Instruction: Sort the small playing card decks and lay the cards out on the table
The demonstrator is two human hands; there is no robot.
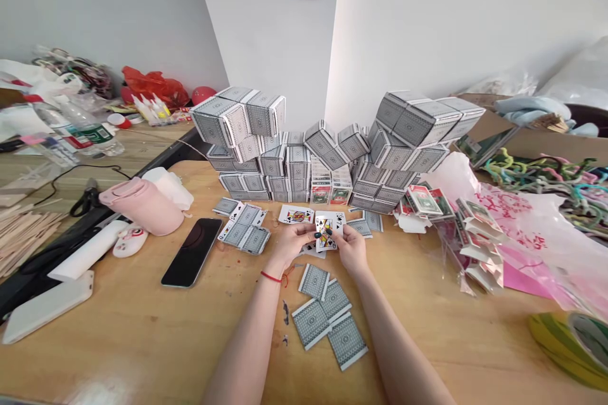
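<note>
Both my hands pinch a few face-up playing cards (325,228) over the middle of the table. My left hand (291,245), with a red string at the wrist, grips their left edge, thumb on top. My right hand (352,249) holds the right side. Just behind lies a face-up card (294,214); more cards are partly hidden under my hands. Nearer to me, between my forearms, are several patterned card pieces (325,310) with folded edges. A pile of cards (244,229) rests to the left. Behind stands a structure of boxes covered in patterned cards (289,168).
Left of my hands are a black-screened phone (191,253), a pink bottle (142,205), a white mouse (130,241) and a white power bank-like slab (50,307). Rightward are opened card boxes (479,247), a plastic bag (536,221) and a yellow tape roll (553,342).
</note>
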